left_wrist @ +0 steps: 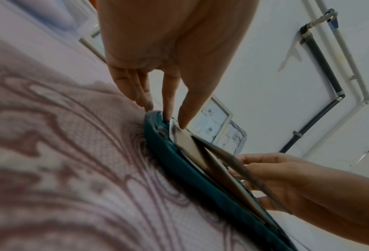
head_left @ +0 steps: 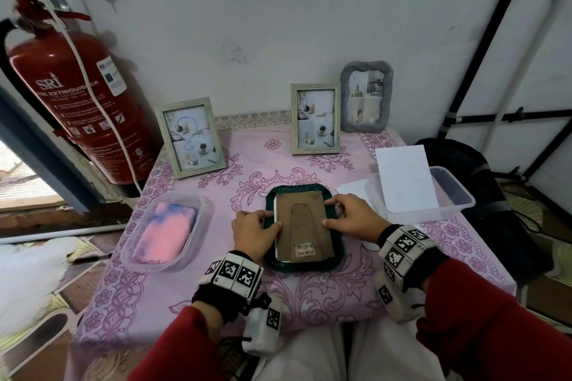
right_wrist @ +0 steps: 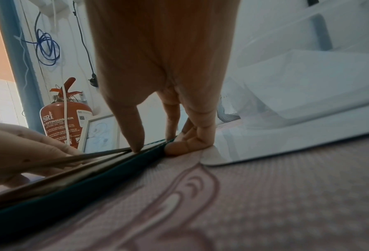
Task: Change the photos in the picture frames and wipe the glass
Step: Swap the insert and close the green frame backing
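A dark green picture frame (head_left: 336,246) lies face down on the pink tablecloth (head_left: 309,297). Its brown backing board (head_left: 305,226), with a fold-out stand, sits in the frame, and a white photo edge (head_left: 275,237) peeks out along its left side. My left hand (head_left: 253,229) rests at the frame's left edge with thumb and fingertips (left_wrist: 183,118) touching the board and rim. My right hand (head_left: 353,219) is at the right edge, its thumb tip (right_wrist: 136,147) pressing the board and the other fingers against the frame's outer side.
Three photo frames stand at the back: a light wooden frame (head_left: 192,138), a second wooden one (head_left: 315,119) and a grey frame (head_left: 366,97). A clear tub (head_left: 201,226) holds a pink-blue cloth (head_left: 167,232). A second tub (head_left: 461,192) holds white paper (head_left: 405,179). A fire extinguisher (head_left: 77,102) stands to the left.
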The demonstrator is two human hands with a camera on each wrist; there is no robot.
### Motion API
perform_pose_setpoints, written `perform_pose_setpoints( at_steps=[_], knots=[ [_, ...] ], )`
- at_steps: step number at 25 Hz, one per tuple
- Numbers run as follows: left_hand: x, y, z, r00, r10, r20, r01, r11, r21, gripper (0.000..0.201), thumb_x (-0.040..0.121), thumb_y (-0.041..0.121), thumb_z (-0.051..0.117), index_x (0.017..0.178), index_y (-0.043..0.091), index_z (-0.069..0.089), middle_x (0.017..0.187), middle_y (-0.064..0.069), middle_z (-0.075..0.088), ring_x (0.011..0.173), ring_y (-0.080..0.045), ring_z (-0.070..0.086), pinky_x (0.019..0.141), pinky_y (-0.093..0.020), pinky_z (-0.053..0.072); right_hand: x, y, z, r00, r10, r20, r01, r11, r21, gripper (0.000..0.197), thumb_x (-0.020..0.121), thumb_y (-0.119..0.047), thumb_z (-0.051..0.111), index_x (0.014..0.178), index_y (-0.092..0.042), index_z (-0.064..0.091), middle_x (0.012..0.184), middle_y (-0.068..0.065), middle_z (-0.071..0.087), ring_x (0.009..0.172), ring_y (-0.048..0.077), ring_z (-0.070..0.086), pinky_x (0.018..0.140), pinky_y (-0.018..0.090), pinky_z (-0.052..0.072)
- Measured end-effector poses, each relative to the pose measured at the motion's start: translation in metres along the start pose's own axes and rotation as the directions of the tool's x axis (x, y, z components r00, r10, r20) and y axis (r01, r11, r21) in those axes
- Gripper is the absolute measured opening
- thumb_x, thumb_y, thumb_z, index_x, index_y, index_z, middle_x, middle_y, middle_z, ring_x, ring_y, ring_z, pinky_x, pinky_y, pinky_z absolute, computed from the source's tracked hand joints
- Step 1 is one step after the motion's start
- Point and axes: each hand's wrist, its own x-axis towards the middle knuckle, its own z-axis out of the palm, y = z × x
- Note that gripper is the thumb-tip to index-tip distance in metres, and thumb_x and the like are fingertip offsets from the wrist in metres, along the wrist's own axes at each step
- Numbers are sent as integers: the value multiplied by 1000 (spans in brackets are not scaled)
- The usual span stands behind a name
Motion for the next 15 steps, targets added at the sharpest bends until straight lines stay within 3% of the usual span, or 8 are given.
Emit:
perform_pose_setpoints(
  at_steps=[4, 10, 15],
  knots=[
    [1, -2, 0, 997, 45, 60, -35, 987, -154, 42, 81, 24, 70, 119, 6, 62, 117, -19, 60, 117, -31, 53, 103, -42, 42, 1, 1, 0, 1000, -6, 29, 6, 1000, -5, 50, 75, -18, 75, 119, -3, 57, 82, 7, 52, 75, 16, 48, 71, 27, 39],
    [2, -4, -3, 992, 100, 82, -88, 986, -138, 50, 78, 20, 74, 122, 2, 59, 121, -19, 55, 109, -27, 57, 100, -38, 46, 3, 3, 2, 999, -9, 31, 10, 1000, -29, 47, 77, -18, 74, 118, -3, 57, 85, 8, 49, 78, 17, 45, 70, 24, 35],
    [2, -1, -6, 992, 111, 62, -104, 989, -102, 47, 76, 19, 76, 118, 3, 62, 112, -20, 57, 99, -31, 60, 91, -31, 48, 5, 4, 4, 1000, 3, 27, -1, 998, -70, 42, 81, -19, 69, 119, -6, 55, 91, 8, 46, 82, 17, 44, 74, 22, 33]
  ],
)
